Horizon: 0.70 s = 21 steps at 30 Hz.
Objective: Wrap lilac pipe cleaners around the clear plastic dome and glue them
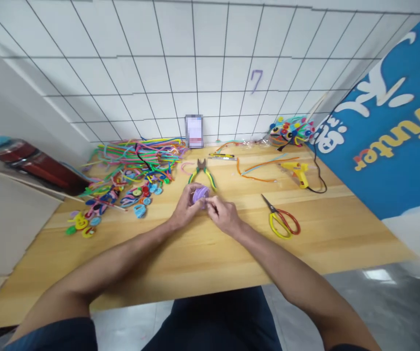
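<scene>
ok so my left hand (187, 207) and right hand (221, 213) are both pinching this purple pipe-cleaner coil (200, 195), with the pliers (202, 173) just behind.

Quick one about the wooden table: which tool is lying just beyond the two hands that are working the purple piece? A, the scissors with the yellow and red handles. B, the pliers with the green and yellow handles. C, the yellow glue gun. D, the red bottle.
B: the pliers lie right behind the purple piece held between the left hand and right hand, while the scissors and glue gun sit off to the right.
</scene>
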Tool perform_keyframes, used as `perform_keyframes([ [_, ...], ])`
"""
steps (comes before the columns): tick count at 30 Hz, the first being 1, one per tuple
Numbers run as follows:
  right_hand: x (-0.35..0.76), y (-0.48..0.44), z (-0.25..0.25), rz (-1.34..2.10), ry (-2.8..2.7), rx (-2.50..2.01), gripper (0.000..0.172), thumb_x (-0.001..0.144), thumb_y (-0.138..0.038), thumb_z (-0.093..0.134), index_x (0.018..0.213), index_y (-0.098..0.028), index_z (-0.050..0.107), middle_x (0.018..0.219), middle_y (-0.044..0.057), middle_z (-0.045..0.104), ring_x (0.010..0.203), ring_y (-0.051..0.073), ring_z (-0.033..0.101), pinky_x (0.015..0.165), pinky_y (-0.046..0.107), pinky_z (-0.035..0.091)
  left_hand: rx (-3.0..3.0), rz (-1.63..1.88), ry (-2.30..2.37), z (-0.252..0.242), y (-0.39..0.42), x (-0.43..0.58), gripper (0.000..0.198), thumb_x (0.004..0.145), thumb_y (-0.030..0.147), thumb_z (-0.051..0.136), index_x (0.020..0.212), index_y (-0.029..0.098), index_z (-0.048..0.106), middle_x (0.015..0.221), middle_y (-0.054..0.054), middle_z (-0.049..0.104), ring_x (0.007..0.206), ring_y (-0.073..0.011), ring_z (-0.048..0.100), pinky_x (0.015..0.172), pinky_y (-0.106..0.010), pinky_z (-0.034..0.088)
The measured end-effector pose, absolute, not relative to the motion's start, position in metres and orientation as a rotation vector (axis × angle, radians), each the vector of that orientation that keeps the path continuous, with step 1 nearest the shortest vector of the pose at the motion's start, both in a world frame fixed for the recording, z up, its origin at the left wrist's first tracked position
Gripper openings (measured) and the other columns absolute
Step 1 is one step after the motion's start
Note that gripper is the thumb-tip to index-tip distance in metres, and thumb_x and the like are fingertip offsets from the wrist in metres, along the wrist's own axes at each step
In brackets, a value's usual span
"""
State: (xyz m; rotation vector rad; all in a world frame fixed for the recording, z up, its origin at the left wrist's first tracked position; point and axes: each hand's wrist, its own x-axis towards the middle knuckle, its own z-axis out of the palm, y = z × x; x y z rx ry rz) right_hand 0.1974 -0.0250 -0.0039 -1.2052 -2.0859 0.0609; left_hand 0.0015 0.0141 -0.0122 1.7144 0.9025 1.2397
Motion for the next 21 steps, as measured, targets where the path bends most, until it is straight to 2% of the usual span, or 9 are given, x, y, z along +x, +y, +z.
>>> perform_keyframes([
  [2, 0.194, -0.024, -0.001, 0.091, -2.105, -1.269, 0.017, 0.106, -0.020, 0.063, 0.118, -0.021, 0.075, 0.088, 0.005, 0.085, 0.076, 0.017, 0.079, 0.067, 0.024, 0.050, 1.727, 1.229, 0.945, -0.007, 0.012, 0.000, 0.053, 0.099, 0.058, 0.072, 0.135, 0.023, 0.057, 0.136, -0.011, 0.065, 0.124, -0.0255, 0.067, 0.111, -0.045, 0.059],
  [10, 0.187, -0.023, 0.011, 0.215, -2.095, -1.280, 0.020, 0.109, -0.021, 0.058, 0.118, -0.020, 0.076, 0.084, 0.006, 0.083, 0.070, 0.018, 0.075, 0.060, 0.026, 0.039, 1.811, 1.198, 1.125, 0.008, 0.001, -0.001, 0.060, 0.100, 0.066, 0.069, 0.136, 0.020, 0.057, 0.130, -0.012, 0.070, 0.117, -0.0253, 0.069, 0.107, -0.045, 0.060],
  [18, 0.191, -0.023, 0.014, 0.336, -2.128, -1.265, 0.028, 0.110, -0.019, 0.053, 0.127, -0.022, 0.075, 0.102, 0.008, 0.086, 0.084, 0.020, 0.078, 0.067, 0.026, 0.044, 1.867, 1.243, 1.194, 0.007, 0.000, 0.000, 0.064, 0.101, 0.072, 0.066, 0.136, 0.018, 0.058, 0.133, -0.015, 0.071, 0.124, -0.0308, 0.069, 0.113, -0.050, 0.058],
  [21, 0.193, -0.021, 0.012, 0.401, -2.110, -1.261, 0.029, 0.110, -0.021, 0.053, 0.129, -0.023, 0.075, 0.100, 0.008, 0.085, 0.084, 0.022, 0.078, 0.067, 0.028, 0.044, 1.887, 1.239, 1.196, 0.006, -0.001, 0.000, 0.064, 0.102, 0.071, 0.065, 0.137, 0.018, 0.058, 0.133, -0.016, 0.072, 0.122, -0.0310, 0.071, 0.111, -0.049, 0.059],
])
